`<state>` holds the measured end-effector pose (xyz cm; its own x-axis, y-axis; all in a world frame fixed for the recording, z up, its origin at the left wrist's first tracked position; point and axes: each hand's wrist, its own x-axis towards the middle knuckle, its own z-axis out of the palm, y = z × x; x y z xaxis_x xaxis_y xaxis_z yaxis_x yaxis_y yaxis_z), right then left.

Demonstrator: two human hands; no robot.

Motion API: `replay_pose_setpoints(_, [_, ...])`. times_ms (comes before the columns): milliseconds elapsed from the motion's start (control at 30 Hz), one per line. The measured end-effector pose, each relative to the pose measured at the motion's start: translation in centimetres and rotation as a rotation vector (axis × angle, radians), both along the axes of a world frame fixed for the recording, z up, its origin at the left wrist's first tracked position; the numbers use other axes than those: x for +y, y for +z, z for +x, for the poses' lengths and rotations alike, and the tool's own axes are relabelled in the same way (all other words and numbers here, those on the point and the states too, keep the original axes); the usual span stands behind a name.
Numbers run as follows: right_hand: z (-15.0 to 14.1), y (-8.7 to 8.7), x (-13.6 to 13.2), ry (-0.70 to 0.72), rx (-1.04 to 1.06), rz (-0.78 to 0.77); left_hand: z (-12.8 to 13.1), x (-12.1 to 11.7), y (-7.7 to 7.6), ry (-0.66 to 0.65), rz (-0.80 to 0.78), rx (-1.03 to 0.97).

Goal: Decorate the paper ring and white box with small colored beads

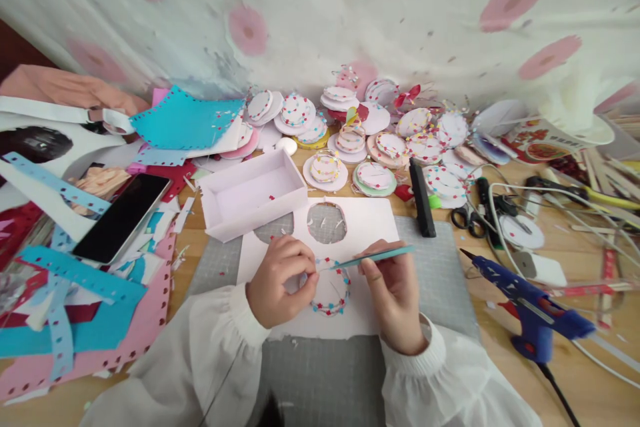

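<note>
My right hand (395,293) pinches a pair of teal tweezers (385,255), whose thin tips point left over the top of a ring. That ring (331,313) is thin wire dotted with small red and blue pieces, lying on a white sheet of card (370,227). At the ring's left edge, my left hand (285,273) has thumb and fingertips pressed together; what they hold is too small to make out. Round holes are cut in the card above the ring.
A white open box (253,190) stands behind the card, near many decorated paper discs (325,170). A black stand (421,200) is upright at the right. Further right lie a blue glue gun (530,307), scissors (467,220) and cables. A phone (123,220) rests on paper scraps at the left.
</note>
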<state>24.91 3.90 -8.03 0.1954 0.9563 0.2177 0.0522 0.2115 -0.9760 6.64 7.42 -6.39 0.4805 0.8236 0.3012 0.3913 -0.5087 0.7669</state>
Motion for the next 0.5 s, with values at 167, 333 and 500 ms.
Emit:
replay_pose_setpoints(167, [0.05, -0.31, -0.06, -0.016, -0.051, 0.005, 0.09, -0.02, -0.04, -0.014, 0.012, -0.016])
replay_pose_setpoints(333, [0.06, -0.3, -0.13, -0.016, -0.053, 0.042, 0.14, -0.01, -0.11, -0.026, 0.013, -0.02])
replay_pose_setpoints(500, [0.0, -0.31, -0.25, -0.018, -0.069, 0.046, 0.21, 0.02, -0.12, -0.019, 0.01, -0.012])
